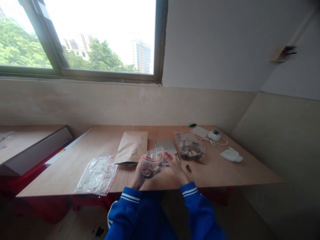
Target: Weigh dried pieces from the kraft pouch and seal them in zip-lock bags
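Observation:
Between my hands, above the table's front edge, is a clear zip bag [153, 166] with brown and dark dried pieces in it. My left hand [139, 174] grips the bag's left side. At its upper right corner, my right hand [173, 161] pinches the plastic near the red zip line. Behind the bag lies a flat silver-topped device [167, 145], partly hidden by the bag and my right hand. Left of that rests a large kraft paper pouch [132, 146], its dark mouth facing me. Several filled zip bags [192, 152] stand to the right, with a loose brown piece [188, 168] in front.
Flat clear bags [96, 175] lie at the table's left front, reaching its edge. At the back right are a white dome camera [214, 134] with its cable, a white card [200, 132] and a green-handled tool [192, 125]. A crumpled white tissue [231, 155] lies further right.

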A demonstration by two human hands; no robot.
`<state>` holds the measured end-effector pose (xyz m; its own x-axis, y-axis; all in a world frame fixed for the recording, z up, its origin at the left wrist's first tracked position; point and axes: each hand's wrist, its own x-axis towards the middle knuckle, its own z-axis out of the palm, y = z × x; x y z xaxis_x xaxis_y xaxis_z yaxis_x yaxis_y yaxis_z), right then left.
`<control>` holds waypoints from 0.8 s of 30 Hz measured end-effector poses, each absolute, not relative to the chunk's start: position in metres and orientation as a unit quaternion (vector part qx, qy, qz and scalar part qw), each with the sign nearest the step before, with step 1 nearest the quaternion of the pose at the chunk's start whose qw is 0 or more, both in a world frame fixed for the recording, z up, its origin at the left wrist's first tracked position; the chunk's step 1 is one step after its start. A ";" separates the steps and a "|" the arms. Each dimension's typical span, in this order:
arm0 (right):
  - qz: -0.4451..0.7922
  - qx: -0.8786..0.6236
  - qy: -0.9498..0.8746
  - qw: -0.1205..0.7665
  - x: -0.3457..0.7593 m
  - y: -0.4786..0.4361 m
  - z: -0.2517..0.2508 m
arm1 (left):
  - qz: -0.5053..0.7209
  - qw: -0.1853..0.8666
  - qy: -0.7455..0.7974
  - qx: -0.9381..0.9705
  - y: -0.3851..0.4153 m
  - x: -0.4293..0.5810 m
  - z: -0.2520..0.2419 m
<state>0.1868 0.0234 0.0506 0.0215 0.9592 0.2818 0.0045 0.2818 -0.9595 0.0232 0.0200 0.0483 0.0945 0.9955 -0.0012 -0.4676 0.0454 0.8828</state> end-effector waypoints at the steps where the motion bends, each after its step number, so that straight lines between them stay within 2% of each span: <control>1: 0.408 -0.444 -0.537 0.590 0.183 0.022 0.047 | 0.558 0.653 0.341 0.380 0.020 0.019 0.052; 4: 0.375 -0.486 -0.463 0.639 0.174 0.023 0.034 | 0.531 0.681 0.316 0.394 0.020 0.005 0.055; 7: 0.382 -0.487 -0.441 0.650 0.167 0.022 0.021 | 0.544 0.639 0.332 0.430 0.020 -0.003 0.050; 9: 0.406 -0.468 -0.449 0.644 0.163 0.020 0.015 | 0.567 0.561 0.386 0.464 0.020 -0.004 0.050; 13: 0.454 -0.422 -0.449 0.643 0.158 0.016 0.013 | 0.553 0.335 0.479 0.594 0.011 0.005 0.071; 16: 0.473 -0.411 -0.434 0.648 0.158 0.016 0.018 | 0.505 0.235 0.441 0.703 0.002 0.013 0.095; 19: 0.471 -0.415 -0.442 0.641 0.163 0.015 0.025 | 0.544 0.158 0.489 0.663 0.003 0.010 0.104; 21: 0.472 -0.419 -0.455 0.628 0.169 0.013 0.028 | 0.576 0.175 0.516 0.609 0.010 0.004 0.099; 24: 0.470 -0.434 -0.444 0.628 0.179 0.009 0.027 | 0.583 0.305 0.475 0.584 0.024 0.000 0.078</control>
<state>0.1787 0.0093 0.0270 0.1640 0.9749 0.1508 -0.2043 0.1831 -0.9616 -0.0001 0.0236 0.0779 -0.1302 0.9109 0.3916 0.1985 -0.3630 0.9104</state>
